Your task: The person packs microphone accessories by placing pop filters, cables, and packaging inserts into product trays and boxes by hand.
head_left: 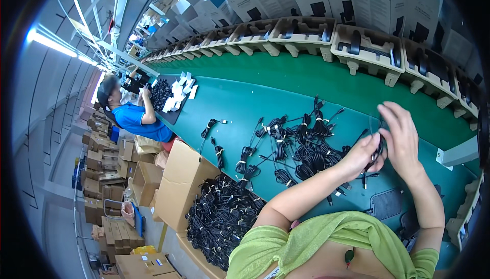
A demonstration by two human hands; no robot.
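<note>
Over the right part of the green bench, my left hand [359,157] is closed around a small black cable bundle [376,151]. My right hand [401,135] is beside that bundle, its fingers stretched out and apart, with a faint blurred streak near their tips. Whether its thumb touches the cable I cannot make out. To the left of my hands lies a loose pile of tied black cables [311,149] with light ties and metal plugs. Two separate cable bundles [219,155] lie farther left.
A cardboard carton [178,187] at the bench's left edge holds many black cables [222,218]. Moulded pulp trays [367,49] with black parts line the far side, printed boxes behind. A dark mesh-like plate [386,204] lies near me. A co-worker in blue [140,120] works farther along.
</note>
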